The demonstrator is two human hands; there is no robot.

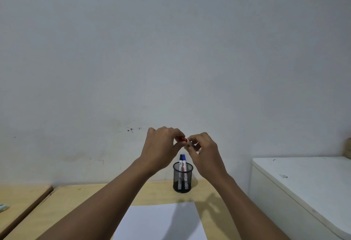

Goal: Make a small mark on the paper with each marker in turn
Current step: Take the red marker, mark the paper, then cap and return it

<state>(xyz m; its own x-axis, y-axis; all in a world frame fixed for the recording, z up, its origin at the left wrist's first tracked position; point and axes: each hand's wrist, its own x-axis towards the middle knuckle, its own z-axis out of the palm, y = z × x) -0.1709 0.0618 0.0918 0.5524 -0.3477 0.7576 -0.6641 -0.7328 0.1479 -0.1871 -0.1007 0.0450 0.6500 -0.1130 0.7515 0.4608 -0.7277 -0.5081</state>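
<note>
Both hands are raised above the desk and meet on one red marker point(184, 139). My left hand point(161, 144) pinches its red cap, while my right hand point(204, 149) grips the white barrel; most of the marker is hidden by fingers. Below them stands a black mesh pen cup point(182, 179) with a black-capped marker point(180, 160) and a blue-capped marker point(184, 160) upright in it. A white sheet of paper point(161, 222) lies on the wooden desk point(85, 201) in front of the cup, partly shaded by my arms.
A white cabinet point(303, 182) stands to the right of the desk. A second wooden surface point(20, 199) adjoins on the left, with a small pale object point(3, 207) at its edge. A plain wall rises right behind the desk.
</note>
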